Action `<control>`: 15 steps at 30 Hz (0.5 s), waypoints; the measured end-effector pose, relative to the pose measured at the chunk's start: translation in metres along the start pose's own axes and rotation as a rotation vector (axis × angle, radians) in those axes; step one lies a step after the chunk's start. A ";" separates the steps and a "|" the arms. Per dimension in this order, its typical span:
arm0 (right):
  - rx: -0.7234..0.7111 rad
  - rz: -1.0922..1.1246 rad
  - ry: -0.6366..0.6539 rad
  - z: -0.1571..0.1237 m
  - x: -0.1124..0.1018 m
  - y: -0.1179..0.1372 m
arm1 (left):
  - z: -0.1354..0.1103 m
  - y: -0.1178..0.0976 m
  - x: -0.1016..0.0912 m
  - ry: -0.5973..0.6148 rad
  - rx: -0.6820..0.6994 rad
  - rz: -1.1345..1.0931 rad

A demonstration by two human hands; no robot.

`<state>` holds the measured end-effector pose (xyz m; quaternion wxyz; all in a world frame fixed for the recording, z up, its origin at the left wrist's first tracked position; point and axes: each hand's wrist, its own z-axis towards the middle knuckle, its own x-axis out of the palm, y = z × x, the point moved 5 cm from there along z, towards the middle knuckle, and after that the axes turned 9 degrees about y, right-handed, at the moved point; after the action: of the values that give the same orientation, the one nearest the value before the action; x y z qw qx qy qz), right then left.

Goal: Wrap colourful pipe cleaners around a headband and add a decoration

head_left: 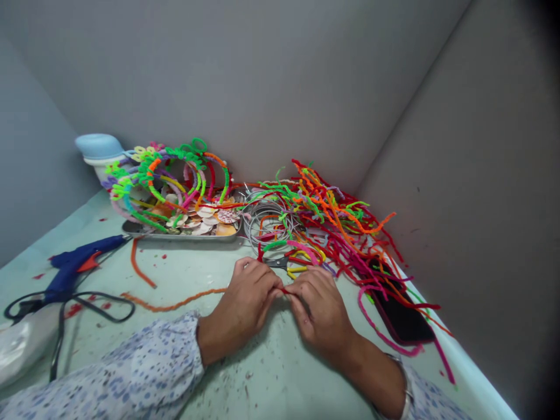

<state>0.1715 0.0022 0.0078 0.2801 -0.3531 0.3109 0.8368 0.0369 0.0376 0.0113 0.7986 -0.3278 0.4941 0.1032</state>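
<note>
My left hand (249,297) and my right hand (321,303) meet over the middle of the table, fingertips pinched. Between them runs a short stretch of red pipe cleaner (286,291), gripped from both sides. A red end sticks up behind the left knuckles, and a green and pink pipe cleaner (289,244) arches just behind the hands. Partly hidden past my fingers lie scissors (298,269) with yellow and red handles. An orange pipe cleaner (184,304) stretches along the table to my left hand's side.
A metal tray (196,237) holds seashells, with colourful pipe-cleaner headbands (175,175) on top. Coiled wire (266,219) and a heap of pipe cleaners (336,210) lie right of it. A blue glue gun (72,265) with cord is at left, a phone (405,315) at right.
</note>
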 end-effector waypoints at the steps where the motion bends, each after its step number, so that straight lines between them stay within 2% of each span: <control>1: -0.002 0.005 0.003 0.000 0.000 0.000 | 0.000 0.000 0.000 0.003 0.000 -0.003; 15: 0.004 0.011 0.005 0.000 0.000 0.000 | 0.000 -0.002 -0.001 0.020 -0.012 0.003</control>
<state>0.1714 0.0021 0.0082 0.2756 -0.3529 0.3151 0.8368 0.0373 0.0360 0.0129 0.7914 -0.3330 0.5020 0.1042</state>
